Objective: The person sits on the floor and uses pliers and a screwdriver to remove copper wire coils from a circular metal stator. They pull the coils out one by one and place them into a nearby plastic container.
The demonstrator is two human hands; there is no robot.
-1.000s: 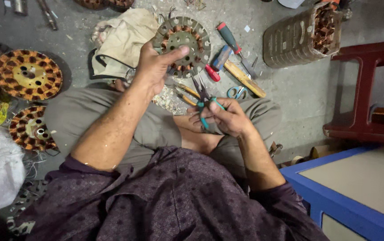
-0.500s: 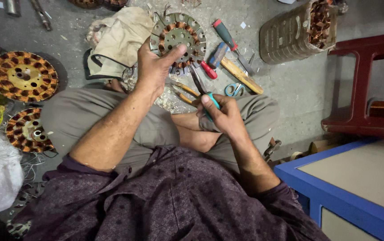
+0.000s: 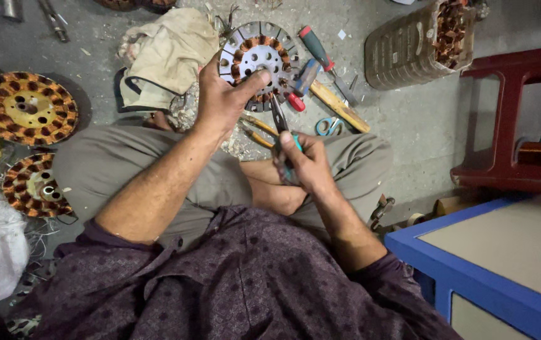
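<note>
Screwdrivers (image 3: 313, 47), scissors (image 3: 329, 126), cloth (image 3: 163, 53) beside stator (image 3: 259, 63)

Light is dim and even, falling softly from above with no glare; faint shadows pool beside the red stool (image 3: 516, 126). Focus is sharp at centre, while the edges bend outward and the lower corners darken

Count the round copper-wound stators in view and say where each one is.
3, maybe more hidden. One stator is gripped by the left hand on the floor; a second stator lies far left; a third stator sits just below it. Partial shapes at the top edge are unclear.
</note>
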